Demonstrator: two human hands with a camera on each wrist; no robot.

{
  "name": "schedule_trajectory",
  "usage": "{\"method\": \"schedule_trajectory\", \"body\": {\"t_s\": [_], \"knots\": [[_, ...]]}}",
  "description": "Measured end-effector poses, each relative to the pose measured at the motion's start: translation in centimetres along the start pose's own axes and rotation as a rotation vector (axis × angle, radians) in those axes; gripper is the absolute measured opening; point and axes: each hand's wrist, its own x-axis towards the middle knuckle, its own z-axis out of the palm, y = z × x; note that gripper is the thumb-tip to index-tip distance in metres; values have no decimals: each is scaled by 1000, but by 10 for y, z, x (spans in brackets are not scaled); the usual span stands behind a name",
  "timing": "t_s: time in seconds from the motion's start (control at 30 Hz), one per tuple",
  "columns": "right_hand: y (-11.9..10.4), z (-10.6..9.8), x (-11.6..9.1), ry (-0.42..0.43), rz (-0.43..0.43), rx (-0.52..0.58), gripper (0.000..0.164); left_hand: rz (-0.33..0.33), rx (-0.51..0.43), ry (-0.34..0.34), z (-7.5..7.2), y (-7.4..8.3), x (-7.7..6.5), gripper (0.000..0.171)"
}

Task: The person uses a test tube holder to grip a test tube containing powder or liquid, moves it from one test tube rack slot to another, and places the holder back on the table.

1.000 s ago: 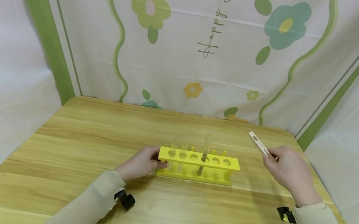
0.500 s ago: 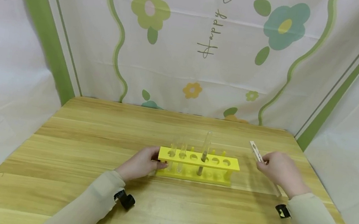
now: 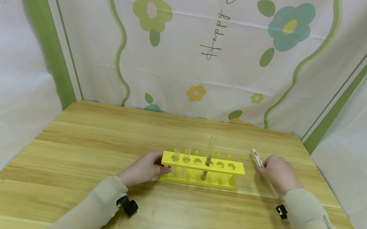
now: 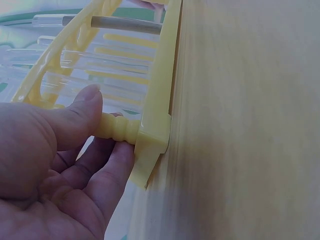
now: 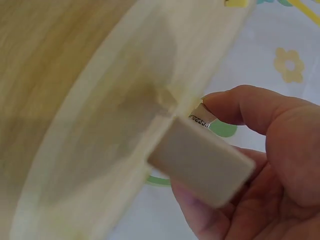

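My left hand (image 3: 143, 168) grips the left end post of a yellow test tube rack (image 3: 202, 166), which stands upright on the table. In the left wrist view the thumb (image 4: 87, 107) and fingers close round that ridged post. Toward the rack's left end stand two clear test tubes (image 3: 187, 152). A taller test tube (image 3: 212, 145) with dark grey contents in its lower part sits right of the middle. Right of the rack, my right hand (image 3: 280, 175) holds a wooden test tube clamp (image 3: 256, 158) low over the table. Its spring (image 5: 201, 121) shows in the right wrist view.
The wood-grain table (image 3: 166, 217) reaches back to a white curtain (image 3: 178, 57) printed with flowers. White sheets hang at both sides. A black wrist strap (image 3: 127, 205) is on the left sleeve, and another (image 3: 282, 211) on the right.
My right hand has moved down and to the left with the clamp, closer to the tabletop. The left hand and the rack have stayed in place.
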Motion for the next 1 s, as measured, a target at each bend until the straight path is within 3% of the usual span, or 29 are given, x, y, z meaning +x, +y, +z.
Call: {"method": "schedule_trajectory", "body": {"t_s": [0.37, 0.67, 1.0], "knots": [[0, 13, 10, -23, 18, 2, 24, -9, -7, 2, -1, 31, -13, 26], [-3, 17, 17, 14, -22, -43, 20, -13, 3, 1, -1, 2, -1, 27], [0, 12, 21, -30, -34, -50, 24, -9, -1, -9, 0, -2, -1, 27]]}}
